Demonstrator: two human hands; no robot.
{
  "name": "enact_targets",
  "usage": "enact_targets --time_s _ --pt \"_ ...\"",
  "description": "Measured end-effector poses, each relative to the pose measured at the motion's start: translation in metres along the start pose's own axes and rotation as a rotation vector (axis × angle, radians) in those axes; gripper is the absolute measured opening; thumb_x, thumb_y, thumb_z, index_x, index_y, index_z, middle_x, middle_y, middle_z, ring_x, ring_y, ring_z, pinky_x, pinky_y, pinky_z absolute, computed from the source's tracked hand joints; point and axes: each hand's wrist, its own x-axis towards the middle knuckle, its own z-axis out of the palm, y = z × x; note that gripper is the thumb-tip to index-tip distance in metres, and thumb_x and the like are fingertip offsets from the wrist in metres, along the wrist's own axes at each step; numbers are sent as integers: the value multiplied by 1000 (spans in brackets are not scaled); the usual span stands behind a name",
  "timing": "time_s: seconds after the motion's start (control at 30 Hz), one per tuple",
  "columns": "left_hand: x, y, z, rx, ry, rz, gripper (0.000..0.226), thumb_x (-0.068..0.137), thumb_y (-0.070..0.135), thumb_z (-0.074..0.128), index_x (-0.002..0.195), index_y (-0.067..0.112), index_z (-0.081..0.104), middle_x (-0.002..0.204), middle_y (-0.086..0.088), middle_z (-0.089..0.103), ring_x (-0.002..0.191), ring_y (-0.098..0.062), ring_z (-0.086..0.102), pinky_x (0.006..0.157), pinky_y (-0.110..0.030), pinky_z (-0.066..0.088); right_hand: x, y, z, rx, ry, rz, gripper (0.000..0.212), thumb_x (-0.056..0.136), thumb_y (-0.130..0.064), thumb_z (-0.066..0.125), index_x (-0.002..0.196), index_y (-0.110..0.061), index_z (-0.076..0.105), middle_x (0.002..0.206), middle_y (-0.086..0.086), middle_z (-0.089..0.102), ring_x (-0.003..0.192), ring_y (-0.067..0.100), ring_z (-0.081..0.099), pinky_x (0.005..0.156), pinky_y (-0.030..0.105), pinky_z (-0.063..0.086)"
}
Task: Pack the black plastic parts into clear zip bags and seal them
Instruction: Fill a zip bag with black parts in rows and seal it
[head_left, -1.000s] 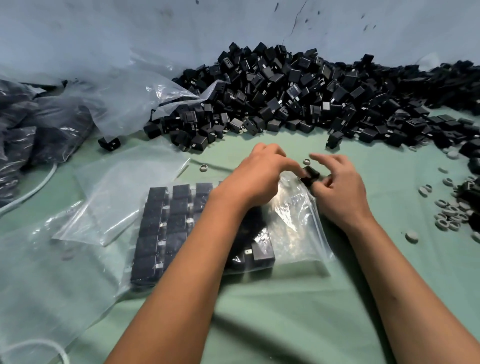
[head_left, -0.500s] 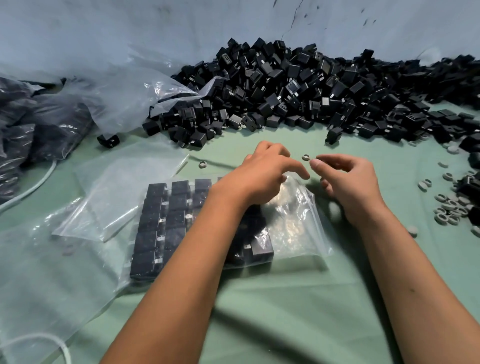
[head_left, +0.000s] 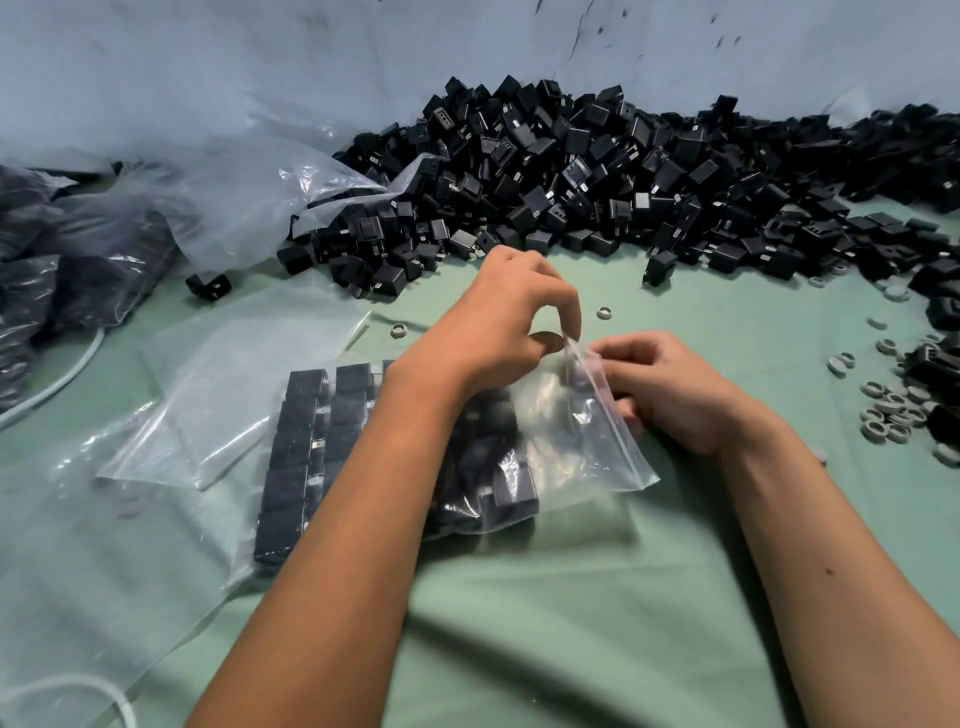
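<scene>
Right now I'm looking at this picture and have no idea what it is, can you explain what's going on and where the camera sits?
The camera sits on a person's head, looking down at their two bare hands. On the green cloth lies a clear zip bag partly filled with black plastic parts in rows. The left hand and right hand both pinch the bag's open edge. Behind is a big pile of loose black parts, with empty bags at left and small grey rings at right.

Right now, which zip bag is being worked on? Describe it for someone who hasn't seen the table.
Start at the big black parts pile by the wall and come forward over the green cloth. The zip bag lies under both hands; unlike the empty bags to its left, it holds rows of black parts.
</scene>
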Motion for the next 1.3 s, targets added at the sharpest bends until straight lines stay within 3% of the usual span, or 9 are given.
enact_targets --time_s 0.1,0.3,0.43,0.57,0.7,0.8,0.93,1.23,1.3 --pt "1 1 -3 -16 32 7 18 86 15 80 92 31 75 120 6 58 121 -16 40 99 -22 28 1 -1 11 -158 29 -114 18 87 -14 82 103 -6 78 96 24 74 79 28 67 74 50 57" --pt "-1 1 -4 -54 8 -17 17 85 17 79 93 31 74 118 5 59 120 -16 46 102 -31 38 8 4 32 -602 216 -405 15 81 -12 85 94 -14 79 93 10 64 85 26 65 75 48 54" --pt "-7 -10 -19 -140 46 -165 12 89 24 77 94 27 66 112 8 62 110 -9 56 90 -27 46 4 3 33 -576 248 -392 18 75 -17 88 89 -23 79 83 -2 73 76 15 71 71 43 60" --pt "-20 -32 -34 -49 -156 -345 10 86 25 80 83 32 73 110 10 67 108 -8 59 90 -31 45 10 5 35 -303 246 -262 17 85 -6 79 98 -16 80 81 -6 78 77 8 75 74 33 60" --pt "-27 -40 -34 -76 -217 -414 9 82 26 85 85 32 79 111 7 70 107 -5 62 89 -28 46 6 6 43 -355 233 -344 18 80 -12 87 91 -25 82 88 -6 79 84 11 77 74 25 63" --pt "-26 -41 -29 -74 -222 -396 8 80 25 86 83 28 80 99 12 73 95 11 57 74 -15 42 7 5 46 -427 295 -414 24 77 -16 91 98 -24 83 90 0 77 82 17 76 74 32 64" --pt "-26 -44 -26 -99 -223 -397 8 79 25 87 81 29 80 95 16 72 96 12 56 72 -13 40 6 3 47 -534 281 -493 35 74 -11 92 107 -20 81 94 3 75 83 18 74 73 40 64" --pt "-23 -52 -18 -203 -61 -471 16 92 8 73 98 22 68 93 5 75 88 -12 71 87 -38 59 13 5 55 -424 266 -471 27 81 -36 86 106 -27 81 94 0 79 84 16 76 71 39 64" --pt "-24 -54 -15 -213 -27 -489 21 90 6 75 99 23 66 90 6 76 87 -12 72 87 -40 59 12 5 55 -452 221 -543 34 82 -21 85 111 -36 75 95 -14 77 87 8 75 76 29 62"
